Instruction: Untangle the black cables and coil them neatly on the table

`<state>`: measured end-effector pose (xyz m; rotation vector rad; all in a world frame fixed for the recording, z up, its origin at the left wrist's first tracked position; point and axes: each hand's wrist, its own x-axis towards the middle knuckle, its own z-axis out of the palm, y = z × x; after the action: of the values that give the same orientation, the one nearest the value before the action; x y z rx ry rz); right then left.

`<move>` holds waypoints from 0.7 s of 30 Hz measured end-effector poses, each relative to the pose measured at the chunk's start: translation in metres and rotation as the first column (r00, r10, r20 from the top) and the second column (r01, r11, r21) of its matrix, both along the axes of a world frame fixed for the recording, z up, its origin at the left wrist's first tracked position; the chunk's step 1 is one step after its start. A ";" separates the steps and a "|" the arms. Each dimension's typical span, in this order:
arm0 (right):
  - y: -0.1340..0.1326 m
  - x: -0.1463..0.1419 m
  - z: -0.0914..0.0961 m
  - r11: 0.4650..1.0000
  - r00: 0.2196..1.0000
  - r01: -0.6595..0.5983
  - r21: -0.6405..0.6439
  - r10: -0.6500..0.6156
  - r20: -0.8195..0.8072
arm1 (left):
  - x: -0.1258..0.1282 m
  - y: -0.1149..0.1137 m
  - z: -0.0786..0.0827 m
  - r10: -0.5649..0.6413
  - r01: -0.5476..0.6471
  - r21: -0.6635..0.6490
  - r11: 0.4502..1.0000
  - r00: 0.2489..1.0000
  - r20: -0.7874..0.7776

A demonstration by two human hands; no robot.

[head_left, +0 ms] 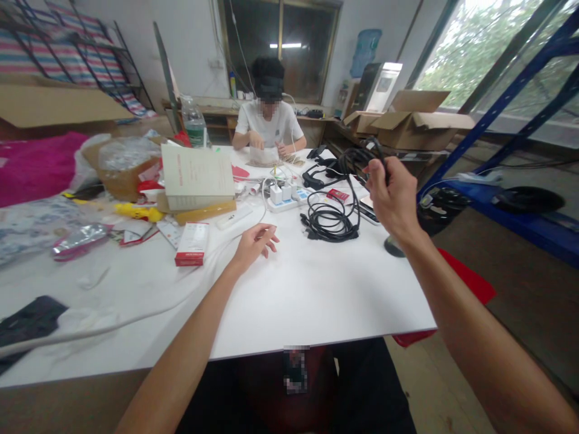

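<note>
My right hand (392, 196) is raised over the right side of the table, its fingers closed around a bundle of black cable (359, 160). Below and to the left of it, a loose coil of black cable (332, 220) lies on the white tabletop (316, 289). My left hand (257, 246) hovers at or just over the table with nothing in it, fingers apart and slightly curled. Beyond the left hand sits a white power strip (287, 202) with several plugs in it. A red and white box (192, 244) stands to the left of that hand.
Across the table a person (269, 114) in a white shirt works with both hands. A cream box (198, 175), a plastic bottle (194, 123) and packaging crowd the left side. A white cable (136, 319) crosses the front left. A blue metal rack (493, 126) stands right, near a red stool (465, 280).
</note>
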<state>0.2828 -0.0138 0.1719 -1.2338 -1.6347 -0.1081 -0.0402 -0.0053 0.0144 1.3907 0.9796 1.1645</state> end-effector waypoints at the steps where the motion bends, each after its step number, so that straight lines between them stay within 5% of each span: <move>1: 0.000 -0.004 -0.004 1.000 1.000 0.008 -0.018 -0.008 0.001 | 0.000 -0.001 0.000 -0.013 0.013 -0.004 1.000 1.000 -0.009; 5: 0.018 -0.001 -0.023 0.975 0.990 -0.101 -0.198 0.078 -0.121 | -0.001 0.000 -0.001 0.023 -0.022 0.012 1.000 0.999 -0.024; 8: 0.032 0.014 -0.019 0.969 0.965 -0.151 -0.197 0.102 -0.240 | -0.002 0.002 -0.001 0.032 -0.032 0.010 0.999 0.999 -0.027; 17: 0.008 0.020 0.091 0.990 0.993 0.051 0.130 -0.037 -0.113 | -0.001 0.001 0.000 0.023 -0.023 0.010 1.000 1.000 -0.014; 21: 0.003 0.017 0.108 0.994 0.995 0.031 0.105 -0.021 -0.093 | -0.001 0.000 0.002 0.027 -0.027 0.006 1.000 0.999 -0.021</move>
<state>0.2996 -0.0103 0.2804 -1.1624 -1.5150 -0.1509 -0.0414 -0.0051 0.0159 1.4002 1.0134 1.1761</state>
